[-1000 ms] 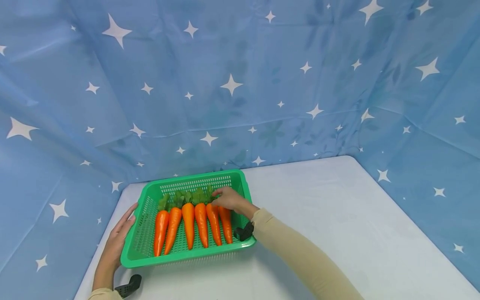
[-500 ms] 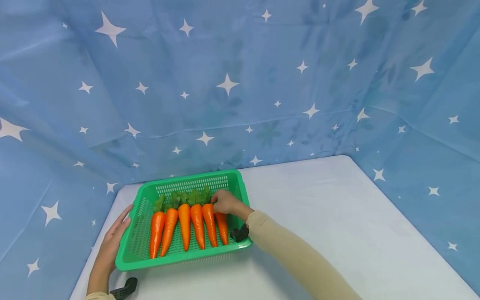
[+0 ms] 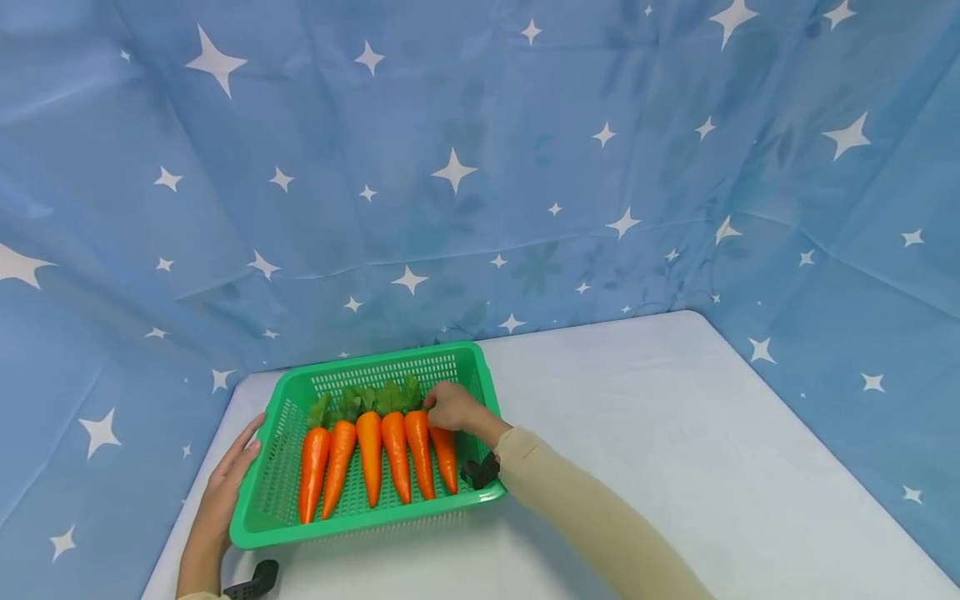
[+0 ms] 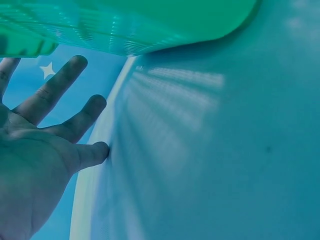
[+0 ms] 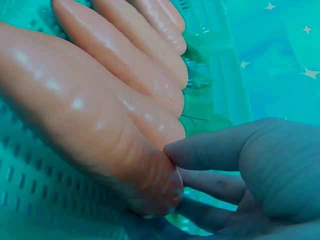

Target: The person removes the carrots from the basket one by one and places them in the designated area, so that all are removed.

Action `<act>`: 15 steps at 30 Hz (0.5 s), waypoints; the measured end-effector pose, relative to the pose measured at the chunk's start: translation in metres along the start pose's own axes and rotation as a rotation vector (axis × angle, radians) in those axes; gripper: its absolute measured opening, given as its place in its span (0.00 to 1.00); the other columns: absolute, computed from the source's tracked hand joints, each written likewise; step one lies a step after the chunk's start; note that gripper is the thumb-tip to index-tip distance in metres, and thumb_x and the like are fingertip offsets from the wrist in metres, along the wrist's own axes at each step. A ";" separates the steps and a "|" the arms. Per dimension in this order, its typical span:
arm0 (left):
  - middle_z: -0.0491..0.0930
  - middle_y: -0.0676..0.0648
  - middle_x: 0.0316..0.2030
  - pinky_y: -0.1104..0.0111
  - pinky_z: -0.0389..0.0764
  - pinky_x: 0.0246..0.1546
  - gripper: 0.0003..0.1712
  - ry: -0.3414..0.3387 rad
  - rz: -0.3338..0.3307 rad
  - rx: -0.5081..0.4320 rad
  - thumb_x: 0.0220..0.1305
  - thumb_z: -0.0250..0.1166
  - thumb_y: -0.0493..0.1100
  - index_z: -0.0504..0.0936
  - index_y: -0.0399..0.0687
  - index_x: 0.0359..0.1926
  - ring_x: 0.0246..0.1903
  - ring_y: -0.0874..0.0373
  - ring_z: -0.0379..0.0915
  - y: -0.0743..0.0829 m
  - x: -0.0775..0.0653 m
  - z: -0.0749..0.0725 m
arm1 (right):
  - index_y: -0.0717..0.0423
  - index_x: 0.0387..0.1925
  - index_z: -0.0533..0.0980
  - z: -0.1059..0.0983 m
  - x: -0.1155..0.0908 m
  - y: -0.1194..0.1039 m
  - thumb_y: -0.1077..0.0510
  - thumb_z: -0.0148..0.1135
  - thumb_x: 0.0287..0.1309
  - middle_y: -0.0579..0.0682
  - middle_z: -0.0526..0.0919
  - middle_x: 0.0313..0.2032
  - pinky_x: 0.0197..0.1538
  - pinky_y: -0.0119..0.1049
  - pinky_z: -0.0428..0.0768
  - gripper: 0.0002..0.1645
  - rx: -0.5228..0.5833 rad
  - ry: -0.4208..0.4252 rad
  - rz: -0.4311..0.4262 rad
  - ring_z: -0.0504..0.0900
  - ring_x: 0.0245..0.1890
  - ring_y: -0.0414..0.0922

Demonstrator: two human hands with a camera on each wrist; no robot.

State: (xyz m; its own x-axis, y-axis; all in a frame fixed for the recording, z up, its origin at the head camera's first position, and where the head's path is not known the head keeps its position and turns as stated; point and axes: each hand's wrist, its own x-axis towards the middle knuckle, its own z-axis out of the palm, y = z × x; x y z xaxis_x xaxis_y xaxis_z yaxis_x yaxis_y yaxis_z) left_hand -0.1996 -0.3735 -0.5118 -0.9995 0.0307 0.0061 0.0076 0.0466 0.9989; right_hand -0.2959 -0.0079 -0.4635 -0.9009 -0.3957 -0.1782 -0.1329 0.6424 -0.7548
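Several orange carrots with green leafy tops lie side by side in a green plastic basket [image 3: 367, 523], their tips towards the near side. My right hand [image 3: 453, 407] reaches in from the right and pinches the top end of the rightmost carrot [image 3: 446, 460], hiding its leaves. In the right wrist view the thumb [image 5: 205, 150] presses on that carrot's blunt end [image 5: 162, 185], with the other fingers bent beneath. On the left, my left hand [image 3: 223, 483] lies along the basket's outer side, fingers at the rim. The left wrist view shows those fingers [image 4: 55, 87] spread and straight.
The basket stands at the back left of a white table [image 3: 637, 433]. A blue curtain [image 3: 480, 167] with white stars hangs behind and at both sides. A black wrist device [image 3: 480, 472] on the right arm overlaps the basket's right edge.
My right hand has come from over the leaves down to the rightmost carrot's top and closed its fingers there. The left hand stays at the basket's side. The head view has shifted slightly.
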 end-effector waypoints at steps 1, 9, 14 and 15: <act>0.72 0.67 0.64 0.68 0.85 0.43 0.33 0.000 0.000 0.005 0.90 0.46 0.52 0.53 0.61 0.88 0.50 0.67 0.79 0.000 0.001 0.000 | 0.71 0.58 0.83 -0.001 -0.001 0.000 0.78 0.58 0.59 0.65 0.84 0.59 0.41 0.41 0.78 0.25 0.008 0.001 -0.002 0.83 0.47 0.54; 0.76 0.67 0.61 0.66 0.86 0.40 0.33 -0.007 -0.019 -0.024 0.90 0.46 0.52 0.52 0.61 0.88 0.47 0.65 0.81 -0.002 0.003 0.002 | 0.71 0.59 0.83 -0.003 -0.002 0.002 0.77 0.58 0.60 0.64 0.83 0.60 0.38 0.40 0.72 0.25 0.033 0.016 0.004 0.79 0.41 0.50; 0.68 0.70 0.67 0.71 0.82 0.46 0.33 -0.047 -0.015 -0.027 0.90 0.43 0.51 0.48 0.59 0.88 0.55 0.71 0.76 -0.002 0.003 -0.001 | 0.70 0.59 0.83 -0.003 -0.002 0.003 0.77 0.58 0.59 0.64 0.83 0.60 0.37 0.40 0.71 0.26 0.071 0.026 -0.008 0.75 0.35 0.48; 0.66 0.70 0.68 0.73 0.81 0.48 0.34 -0.059 -0.007 -0.025 0.91 0.43 0.51 0.47 0.58 0.89 0.56 0.72 0.74 -0.002 0.003 -0.001 | 0.70 0.59 0.83 -0.003 -0.002 0.004 0.77 0.59 0.59 0.64 0.83 0.59 0.36 0.40 0.71 0.26 0.076 0.029 -0.007 0.74 0.35 0.48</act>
State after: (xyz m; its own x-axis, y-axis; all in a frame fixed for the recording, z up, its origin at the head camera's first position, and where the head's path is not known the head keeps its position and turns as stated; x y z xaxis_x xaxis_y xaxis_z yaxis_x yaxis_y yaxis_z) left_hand -0.2031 -0.3744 -0.5142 -0.9960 0.0891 -0.0030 -0.0011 0.0221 0.9998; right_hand -0.2960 -0.0029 -0.4643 -0.9119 -0.3800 -0.1552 -0.1085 0.5878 -0.8017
